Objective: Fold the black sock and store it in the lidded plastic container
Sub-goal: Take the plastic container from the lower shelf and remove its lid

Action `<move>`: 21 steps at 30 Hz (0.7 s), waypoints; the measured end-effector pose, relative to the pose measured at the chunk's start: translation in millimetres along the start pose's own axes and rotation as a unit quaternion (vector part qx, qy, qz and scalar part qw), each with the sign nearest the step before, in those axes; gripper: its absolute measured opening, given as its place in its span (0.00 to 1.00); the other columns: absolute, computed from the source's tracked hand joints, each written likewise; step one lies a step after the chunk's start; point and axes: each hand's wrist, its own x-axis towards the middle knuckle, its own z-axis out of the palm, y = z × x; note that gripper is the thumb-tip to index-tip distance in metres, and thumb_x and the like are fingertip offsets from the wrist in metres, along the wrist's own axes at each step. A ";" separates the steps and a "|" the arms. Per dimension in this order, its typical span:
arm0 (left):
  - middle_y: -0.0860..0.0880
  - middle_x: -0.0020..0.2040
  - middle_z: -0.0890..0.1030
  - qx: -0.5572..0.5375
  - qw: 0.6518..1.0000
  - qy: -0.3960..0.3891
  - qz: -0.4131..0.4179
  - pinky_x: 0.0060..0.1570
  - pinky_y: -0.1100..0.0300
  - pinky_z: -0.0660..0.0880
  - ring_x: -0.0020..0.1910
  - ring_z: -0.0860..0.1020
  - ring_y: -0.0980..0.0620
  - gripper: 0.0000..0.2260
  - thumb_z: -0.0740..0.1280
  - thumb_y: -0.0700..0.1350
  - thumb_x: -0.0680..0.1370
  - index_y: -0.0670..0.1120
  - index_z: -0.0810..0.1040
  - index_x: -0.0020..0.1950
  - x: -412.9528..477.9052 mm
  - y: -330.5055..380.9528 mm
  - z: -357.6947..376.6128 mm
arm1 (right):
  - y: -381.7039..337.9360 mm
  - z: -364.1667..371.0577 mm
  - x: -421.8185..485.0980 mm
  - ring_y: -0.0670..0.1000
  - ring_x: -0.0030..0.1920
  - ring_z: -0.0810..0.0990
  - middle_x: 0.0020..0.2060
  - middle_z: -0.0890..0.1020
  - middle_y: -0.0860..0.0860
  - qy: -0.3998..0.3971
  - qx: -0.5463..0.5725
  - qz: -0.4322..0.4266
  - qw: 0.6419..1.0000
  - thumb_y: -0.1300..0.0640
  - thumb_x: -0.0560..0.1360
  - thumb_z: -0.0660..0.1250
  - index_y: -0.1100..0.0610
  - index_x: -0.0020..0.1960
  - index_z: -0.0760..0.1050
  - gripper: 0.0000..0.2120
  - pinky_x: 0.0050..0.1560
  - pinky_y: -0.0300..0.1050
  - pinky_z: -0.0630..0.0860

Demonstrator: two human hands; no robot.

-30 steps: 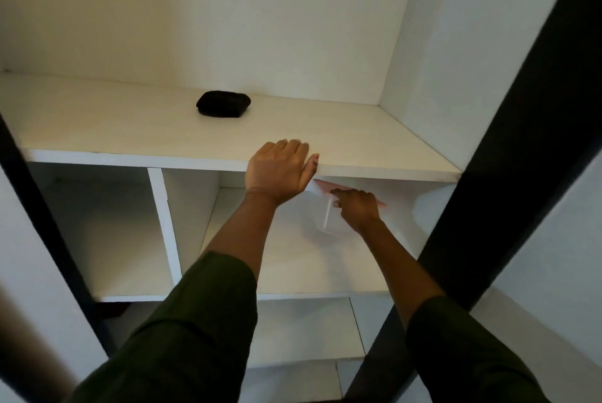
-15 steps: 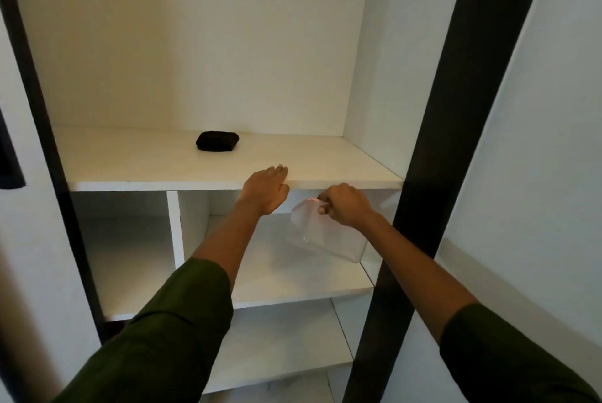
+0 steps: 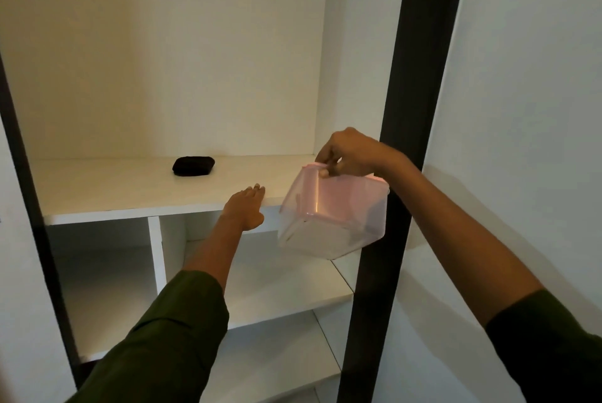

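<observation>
Container (image 3: 332,217) now raised, apparently empty

No text, label, brand, number or sign can be read anywhere in the view — neither on the translucent pink-lidded plastic container (image 3: 332,217) nor on the white wooden shelf board (image 3: 130,190).
</observation>
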 end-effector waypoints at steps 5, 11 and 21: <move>0.43 0.79 0.49 -0.024 1.000 0.010 0.000 0.76 0.55 0.51 0.78 0.52 0.47 0.32 0.59 0.42 0.78 0.41 0.48 0.79 -2.2 -1.6 0.8 | -6.3 -48.6 -16.3 0.46 0.48 0.77 0.55 0.83 0.53 0.049 0.024 -0.027 0.998 0.58 0.75 0.67 0.58 0.61 0.78 0.15 0.45 0.30 0.71; 0.37 0.68 0.73 -0.257 0.964 0.042 -0.058 0.62 0.53 0.69 0.65 0.72 0.39 0.21 0.59 0.35 0.76 0.36 0.67 0.70 -3.3 -6.7 -4.5 | -5.4 -76.7 -3.9 0.47 0.48 0.78 0.54 0.83 0.53 0.158 0.056 -0.045 0.985 0.60 0.74 0.69 0.58 0.59 0.80 0.14 0.47 0.33 0.73; 0.42 0.77 0.61 -0.653 0.734 0.086 -0.165 0.72 0.54 0.60 0.75 0.62 0.44 0.30 0.59 0.33 0.77 0.44 0.53 0.78 -3.6 -50.1 -22.1 | 27.0 4.1 102.8 0.54 0.49 0.83 0.48 0.86 0.56 0.219 0.103 -0.030 0.970 0.62 0.70 0.72 0.56 0.54 0.83 0.12 0.53 0.54 0.80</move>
